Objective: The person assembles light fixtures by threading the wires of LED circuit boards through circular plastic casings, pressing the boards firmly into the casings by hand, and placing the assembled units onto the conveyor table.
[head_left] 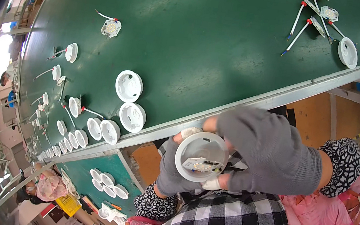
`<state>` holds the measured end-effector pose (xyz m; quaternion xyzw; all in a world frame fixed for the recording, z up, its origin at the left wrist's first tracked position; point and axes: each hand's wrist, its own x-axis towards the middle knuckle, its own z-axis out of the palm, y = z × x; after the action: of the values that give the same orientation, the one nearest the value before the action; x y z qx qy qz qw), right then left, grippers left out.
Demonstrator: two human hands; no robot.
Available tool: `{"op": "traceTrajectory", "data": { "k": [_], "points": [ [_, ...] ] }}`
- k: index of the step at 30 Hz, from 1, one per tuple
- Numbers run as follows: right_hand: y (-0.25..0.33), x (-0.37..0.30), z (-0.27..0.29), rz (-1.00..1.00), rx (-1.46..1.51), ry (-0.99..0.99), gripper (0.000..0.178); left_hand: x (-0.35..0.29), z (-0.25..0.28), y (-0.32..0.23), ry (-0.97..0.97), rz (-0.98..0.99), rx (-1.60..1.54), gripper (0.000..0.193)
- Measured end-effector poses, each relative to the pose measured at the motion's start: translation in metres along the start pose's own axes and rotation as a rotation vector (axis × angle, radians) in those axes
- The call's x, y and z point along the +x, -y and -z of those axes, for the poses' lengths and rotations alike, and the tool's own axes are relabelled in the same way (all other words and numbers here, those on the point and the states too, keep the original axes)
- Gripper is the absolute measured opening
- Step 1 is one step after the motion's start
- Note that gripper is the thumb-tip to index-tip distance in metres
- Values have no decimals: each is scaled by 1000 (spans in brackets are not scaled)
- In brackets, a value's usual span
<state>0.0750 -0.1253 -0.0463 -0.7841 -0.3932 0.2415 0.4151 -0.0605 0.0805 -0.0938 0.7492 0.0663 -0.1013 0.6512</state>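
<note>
While my grey-gloved left hand [176, 158] and right hand [245, 138] clasp the round white plastic cup [202, 147], I should keep its pale flat circuit board [201, 164] level

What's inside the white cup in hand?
A pale board with some dark parts lies inside the cup. The cup's floor directly beneath it is covered, so can't be seen.

Between left hand [176, 161] and right hand [244, 131]: 1 held cup [202, 149], 1 circuit board [202, 165] inside. Beyond, leftward: 4 nearest cups [128, 87]. Left, lower surface [124, 172]: 5 clustered cups [107, 179].
</note>
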Motion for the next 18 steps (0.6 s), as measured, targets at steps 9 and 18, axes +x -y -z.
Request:
{"op": "traceTrajectory", "data": {
  "k": [9, 18],
  "points": [
    [3, 3, -28, 31, 8, -35, 100, 5, -8, -5, -40, -25, 241, 95],
    [-23, -5, -30, -257, 417, 64, 89, 8, 2, -26, 147, 4, 136, 66]
  ]
}}
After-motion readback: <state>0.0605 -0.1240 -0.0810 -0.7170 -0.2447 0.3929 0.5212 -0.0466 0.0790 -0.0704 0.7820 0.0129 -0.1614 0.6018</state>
